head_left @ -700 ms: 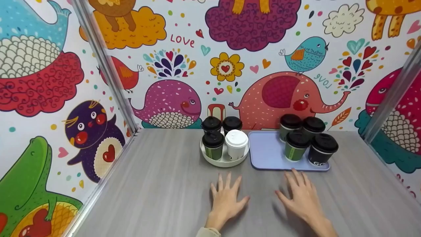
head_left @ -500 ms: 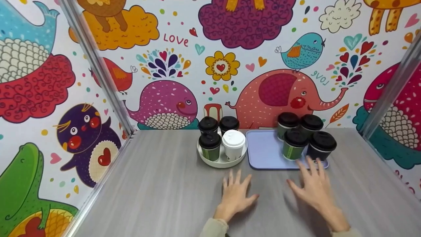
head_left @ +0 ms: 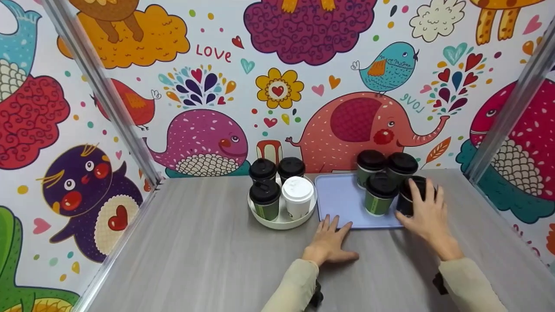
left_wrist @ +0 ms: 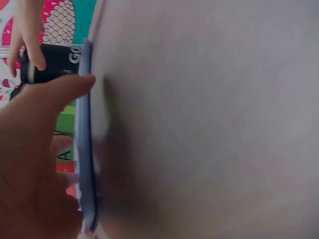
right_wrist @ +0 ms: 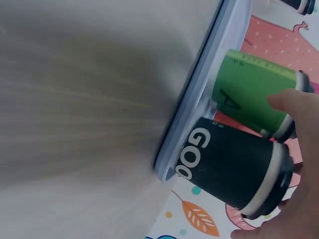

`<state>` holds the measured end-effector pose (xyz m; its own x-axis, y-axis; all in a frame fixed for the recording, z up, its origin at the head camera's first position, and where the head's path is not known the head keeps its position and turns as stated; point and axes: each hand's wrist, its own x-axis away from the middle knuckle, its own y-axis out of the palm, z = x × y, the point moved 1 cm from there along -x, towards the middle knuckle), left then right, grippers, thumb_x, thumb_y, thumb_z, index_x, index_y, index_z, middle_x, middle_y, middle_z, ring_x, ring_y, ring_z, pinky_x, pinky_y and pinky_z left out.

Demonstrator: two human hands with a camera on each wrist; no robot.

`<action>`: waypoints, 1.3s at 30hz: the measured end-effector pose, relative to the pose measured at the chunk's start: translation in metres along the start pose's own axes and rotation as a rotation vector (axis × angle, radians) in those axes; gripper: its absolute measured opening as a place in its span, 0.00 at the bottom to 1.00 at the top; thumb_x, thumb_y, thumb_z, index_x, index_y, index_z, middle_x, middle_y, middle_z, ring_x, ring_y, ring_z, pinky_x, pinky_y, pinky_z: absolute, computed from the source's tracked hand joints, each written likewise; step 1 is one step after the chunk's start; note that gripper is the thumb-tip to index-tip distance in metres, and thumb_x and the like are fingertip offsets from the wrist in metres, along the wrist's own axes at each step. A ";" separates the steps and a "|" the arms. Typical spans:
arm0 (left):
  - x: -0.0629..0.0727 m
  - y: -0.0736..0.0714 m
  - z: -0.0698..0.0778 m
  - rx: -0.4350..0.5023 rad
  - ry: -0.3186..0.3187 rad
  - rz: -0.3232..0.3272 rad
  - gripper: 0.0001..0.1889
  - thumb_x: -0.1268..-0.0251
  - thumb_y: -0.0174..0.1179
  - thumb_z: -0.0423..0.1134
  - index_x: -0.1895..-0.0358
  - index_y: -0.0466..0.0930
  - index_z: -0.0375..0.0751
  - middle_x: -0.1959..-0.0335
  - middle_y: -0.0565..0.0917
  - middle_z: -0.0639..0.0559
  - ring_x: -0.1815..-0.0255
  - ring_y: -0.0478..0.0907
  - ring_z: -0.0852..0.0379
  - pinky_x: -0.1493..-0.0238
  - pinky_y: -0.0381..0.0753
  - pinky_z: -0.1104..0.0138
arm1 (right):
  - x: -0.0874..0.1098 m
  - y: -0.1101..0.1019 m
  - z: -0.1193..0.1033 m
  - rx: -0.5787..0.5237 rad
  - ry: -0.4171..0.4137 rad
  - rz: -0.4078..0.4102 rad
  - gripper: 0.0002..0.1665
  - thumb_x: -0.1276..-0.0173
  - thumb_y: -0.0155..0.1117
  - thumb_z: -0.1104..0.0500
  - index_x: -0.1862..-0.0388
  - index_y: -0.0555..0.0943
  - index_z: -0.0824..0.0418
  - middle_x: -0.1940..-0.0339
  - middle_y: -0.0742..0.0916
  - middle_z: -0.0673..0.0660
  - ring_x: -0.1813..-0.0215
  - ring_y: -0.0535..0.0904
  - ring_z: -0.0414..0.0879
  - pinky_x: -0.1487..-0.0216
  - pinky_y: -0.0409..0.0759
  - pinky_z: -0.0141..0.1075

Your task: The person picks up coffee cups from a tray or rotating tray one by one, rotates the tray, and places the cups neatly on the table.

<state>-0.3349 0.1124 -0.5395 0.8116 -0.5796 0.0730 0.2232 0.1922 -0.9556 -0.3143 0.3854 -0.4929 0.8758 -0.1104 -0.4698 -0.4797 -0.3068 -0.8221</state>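
Note:
My right hand (head_left: 427, 216) reaches over the front right of the blue tray (head_left: 336, 197), fingers spread around the lid of a dark paper cup (right_wrist: 229, 162) with white lettering. In the right wrist view its thumb lies close to a green paper cup (right_wrist: 254, 92) standing beside the dark one; the other fingers are partly hidden behind the dark cup's lid. My left hand (head_left: 329, 242) has its fingers extended at the tray's front edge, thumb out to the side, holding nothing. Two more black-lidded cups (head_left: 401, 164) stand at the back of the tray.
Left of the tray, a round white dish (head_left: 282, 223) holds a white cup (head_left: 298, 199) and several black-lidded cups (head_left: 265, 201). A cartoon-printed wall (head_left: 277, 125) rises behind the grey table (head_left: 204, 242), with metal posts (head_left: 110, 104) at its corners.
My right hand has moved forward from the table in front of the tray to the dark cup. My left hand has moved right to the tray's front edge. The view has shifted slightly.

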 end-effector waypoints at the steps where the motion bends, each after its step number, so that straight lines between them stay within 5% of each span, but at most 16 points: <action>1: -0.001 0.001 0.001 -0.002 -0.002 -0.008 0.47 0.41 0.62 0.72 0.18 0.58 0.67 0.14 0.56 0.46 0.12 0.47 0.42 0.12 0.49 0.53 | -0.002 0.000 0.001 -0.006 0.012 -0.004 0.57 0.45 0.78 0.51 0.21 0.59 0.62 0.21 0.56 0.81 0.25 0.50 0.86 0.36 0.57 0.84; 7: 0.000 0.000 0.008 -0.045 -0.022 -0.104 0.54 0.52 0.65 0.80 0.20 0.46 0.85 0.12 0.48 0.51 0.11 0.43 0.45 0.11 0.42 0.53 | -0.008 -0.006 0.008 -0.047 0.085 -0.020 0.55 0.42 0.77 0.54 0.21 0.59 0.61 0.21 0.55 0.82 0.26 0.50 0.89 0.37 0.59 0.85; 15: -0.004 0.000 0.016 -0.039 -0.018 -0.180 0.58 0.55 0.67 0.81 0.21 0.41 0.88 0.12 0.44 0.55 0.10 0.39 0.49 0.11 0.39 0.53 | -0.004 -0.010 0.017 -0.099 0.129 0.059 0.45 0.38 0.75 0.62 0.24 0.66 0.63 0.23 0.61 0.80 0.28 0.59 0.84 0.37 0.65 0.80; 22: -0.011 0.000 0.011 -0.049 -0.029 -0.191 0.58 0.56 0.67 0.81 0.21 0.42 0.88 0.12 0.43 0.55 0.10 0.38 0.47 0.11 0.39 0.53 | 0.002 -0.018 0.011 -0.110 0.108 0.117 0.44 0.39 0.76 0.62 0.25 0.69 0.63 0.25 0.64 0.80 0.31 0.61 0.83 0.39 0.66 0.79; 31: -0.028 0.016 0.000 -0.086 -0.051 -0.168 0.60 0.59 0.68 0.82 0.22 0.39 0.89 0.12 0.43 0.55 0.10 0.38 0.47 0.11 0.37 0.53 | 0.027 -0.032 0.006 -0.138 0.085 0.178 0.43 0.43 0.80 0.63 0.29 0.73 0.63 0.26 0.67 0.80 0.31 0.64 0.83 0.38 0.66 0.78; 39: -0.017 0.005 -0.004 -0.051 -0.052 -0.188 0.60 0.57 0.67 0.81 0.21 0.39 0.88 0.12 0.42 0.54 0.10 0.37 0.45 0.11 0.36 0.53 | 0.058 -0.042 0.018 -0.137 0.078 0.178 0.46 0.46 0.81 0.65 0.27 0.73 0.61 0.26 0.67 0.80 0.33 0.64 0.84 0.44 0.67 0.80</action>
<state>-0.3495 0.1196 -0.5472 0.7851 -0.5599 0.2650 0.3471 0.0433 -0.9368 -0.2441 0.4091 -0.4914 0.7819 -0.2451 -0.5732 -0.6201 -0.4005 -0.6746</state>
